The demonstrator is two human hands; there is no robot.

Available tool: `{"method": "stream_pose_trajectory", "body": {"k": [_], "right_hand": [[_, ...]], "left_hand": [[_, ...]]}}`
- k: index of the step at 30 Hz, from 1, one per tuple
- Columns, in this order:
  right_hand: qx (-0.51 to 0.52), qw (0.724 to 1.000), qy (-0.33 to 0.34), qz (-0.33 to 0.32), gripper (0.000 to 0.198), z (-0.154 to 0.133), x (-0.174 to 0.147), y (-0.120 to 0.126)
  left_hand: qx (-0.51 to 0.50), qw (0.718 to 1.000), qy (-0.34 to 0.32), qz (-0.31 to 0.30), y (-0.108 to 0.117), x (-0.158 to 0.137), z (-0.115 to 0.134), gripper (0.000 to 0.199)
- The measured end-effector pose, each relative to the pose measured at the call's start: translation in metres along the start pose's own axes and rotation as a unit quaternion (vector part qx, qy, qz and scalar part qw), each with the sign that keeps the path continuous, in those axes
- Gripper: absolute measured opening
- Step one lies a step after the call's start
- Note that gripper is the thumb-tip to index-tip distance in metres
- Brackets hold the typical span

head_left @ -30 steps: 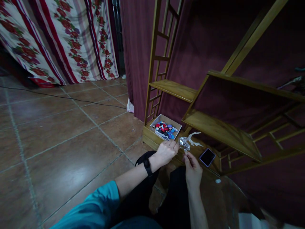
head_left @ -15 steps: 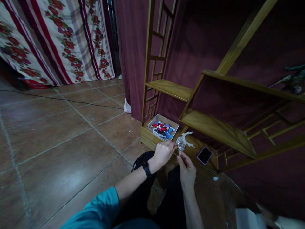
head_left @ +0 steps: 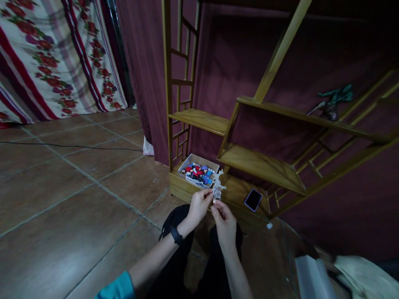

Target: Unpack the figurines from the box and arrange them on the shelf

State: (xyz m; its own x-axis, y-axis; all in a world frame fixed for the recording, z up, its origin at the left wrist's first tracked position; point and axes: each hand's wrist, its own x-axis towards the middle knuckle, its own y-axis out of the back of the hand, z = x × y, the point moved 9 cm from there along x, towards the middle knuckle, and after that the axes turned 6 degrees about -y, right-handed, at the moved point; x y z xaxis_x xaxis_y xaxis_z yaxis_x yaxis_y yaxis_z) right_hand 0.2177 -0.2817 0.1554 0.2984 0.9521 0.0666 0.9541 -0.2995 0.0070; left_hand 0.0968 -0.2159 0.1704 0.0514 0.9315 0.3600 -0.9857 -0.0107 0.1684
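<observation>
Between my two hands is a small shiny, silvery or clear ornament (head_left: 217,192) with a pale, branching, antler-like part (head_left: 218,179) at its top. My left hand (head_left: 198,206) pinches its left side between thumb and fingers. From below, the fingertips of my right hand (head_left: 225,223) close on its lower end. My fingers cover part of the ornament, and its exact kind is too small to make out. Just behind it stands an open box (head_left: 184,165) full of small colourful figures (head_left: 199,173).
The box rests on the low base of a wooden shelf unit (head_left: 183,191). A phone (head_left: 253,200) lies on the same base to the right. A green figurine (head_left: 335,101) sits on a higher shelf. At lower right are a white box (head_left: 313,276) and pale cloth (head_left: 368,274).
The view has swung right. The ornament has turned, so its branching part looks narrower and more upright. My left hand has rolled from a closed fist shape to a visible pinch.
</observation>
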Motion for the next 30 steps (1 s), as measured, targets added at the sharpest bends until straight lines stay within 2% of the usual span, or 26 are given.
{"method": "stream_pose_trajectory", "body": {"k": [3,8,15,22,30], "right_hand": [[0.003,1.0,0.001,-0.009,0.032,-0.003,-0.002,-0.004],[-0.009,0.999,0.006,-0.03,0.03,-0.008,-0.003,-0.009],[-0.05,0.997,0.032,-0.046,0.028,-0.024,-0.007,-0.012],[-0.083,0.989,0.1,0.069,0.021,-0.041,-0.008,0.014],[-0.103,0.991,0.078,0.027,0.022,-0.026,0.003,0.007]], "left_hand": [[-0.057,0.998,0.025,-0.004,-0.003,-0.001,-0.008,0.022],[-0.141,0.989,0.05,-0.007,-0.006,0.0,-0.007,0.02],[-0.25,0.962,0.11,-0.013,-0.014,-0.001,-0.013,0.018],[-0.274,0.95,0.146,-0.038,-0.016,-0.003,-0.022,0.021],[-0.285,0.946,0.151,-0.036,-0.018,-0.006,-0.018,0.026]]}}
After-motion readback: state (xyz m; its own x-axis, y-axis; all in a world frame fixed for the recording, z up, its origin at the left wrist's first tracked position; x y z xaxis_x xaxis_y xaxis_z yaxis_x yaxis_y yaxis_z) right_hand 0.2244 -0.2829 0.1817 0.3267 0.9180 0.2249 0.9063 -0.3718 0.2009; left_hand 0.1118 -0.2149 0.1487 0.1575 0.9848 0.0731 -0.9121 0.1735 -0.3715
